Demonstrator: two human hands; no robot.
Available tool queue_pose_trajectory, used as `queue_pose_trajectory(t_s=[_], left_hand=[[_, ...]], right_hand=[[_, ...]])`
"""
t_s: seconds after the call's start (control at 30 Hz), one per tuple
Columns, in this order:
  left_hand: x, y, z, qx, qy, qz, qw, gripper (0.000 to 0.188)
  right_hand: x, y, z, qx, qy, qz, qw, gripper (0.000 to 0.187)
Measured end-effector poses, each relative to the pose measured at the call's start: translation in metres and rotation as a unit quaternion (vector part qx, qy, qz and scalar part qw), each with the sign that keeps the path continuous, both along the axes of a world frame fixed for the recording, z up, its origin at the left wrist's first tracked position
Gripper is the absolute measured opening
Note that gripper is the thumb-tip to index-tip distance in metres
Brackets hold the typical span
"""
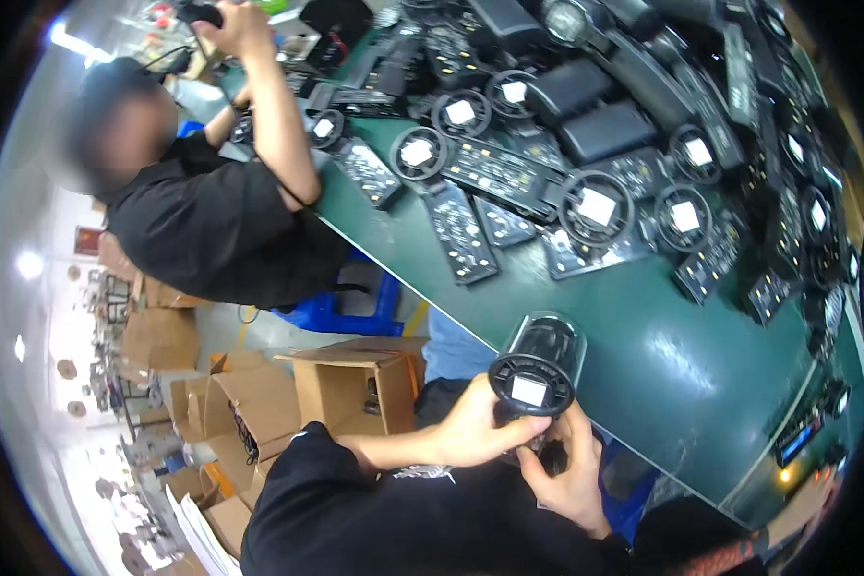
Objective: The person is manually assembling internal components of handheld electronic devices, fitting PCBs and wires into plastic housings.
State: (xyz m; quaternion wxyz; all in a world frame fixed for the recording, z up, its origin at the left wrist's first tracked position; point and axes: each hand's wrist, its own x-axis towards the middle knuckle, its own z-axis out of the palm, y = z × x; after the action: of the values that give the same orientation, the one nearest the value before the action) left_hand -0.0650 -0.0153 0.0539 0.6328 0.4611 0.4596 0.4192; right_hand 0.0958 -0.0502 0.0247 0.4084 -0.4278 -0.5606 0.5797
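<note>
Just off the near edge of the green table I hold a black device with a round ring end and a clear, cylinder-like cup (557, 338). A white square label (528, 390) sits inside its ring. My left hand (480, 427) is closed around the device from the left, below the ring. From the right, the bent fingers of my right hand (571, 475) grip its lower part. That lower part is mostly hidden between both hands, so its shape cannot be made out.
Many similar black ring-ended units (461, 230) crowd the green table (643, 355). Left of me, a co-worker (221, 221) raises a dark object. Open cardboard boxes (355, 384) and a blue stool (355, 307) stand on the floor. Another person's hand (806, 504) shows at lower right.
</note>
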Motion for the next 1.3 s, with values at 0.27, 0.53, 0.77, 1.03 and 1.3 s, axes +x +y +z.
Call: queue_pose_trajectory(t_s=[0.27,0.53,0.77,1.03,1.3], left_hand=[[0.008,0.013,-0.005,0.08,0.082,-0.008,0.993,0.033],[0.023,0.017,-0.014,0.071,0.073,-0.051,0.994,0.033],[0.028,0.016,-0.019,-0.062,-0.066,-0.026,0.996,0.044],[0.026,0.045,0.005,-0.115,-0.131,-0.087,0.981,0.054],[0.046,0.08,0.037,-0.048,-0.165,-0.133,0.976,0.036]], right_hand=[[0.006,0.004,-0.007,-0.072,0.114,0.008,0.991,0.081],[0.008,-0.002,-0.009,-0.048,0.038,-0.031,0.998,0.075],[0.015,0.006,-0.002,-0.123,0.125,0.01,0.984,0.089],[0.021,0.026,0.03,-0.216,0.183,-0.053,0.958,0.091],[0.03,0.051,0.058,-0.11,0.255,-0.092,0.956,0.092]])
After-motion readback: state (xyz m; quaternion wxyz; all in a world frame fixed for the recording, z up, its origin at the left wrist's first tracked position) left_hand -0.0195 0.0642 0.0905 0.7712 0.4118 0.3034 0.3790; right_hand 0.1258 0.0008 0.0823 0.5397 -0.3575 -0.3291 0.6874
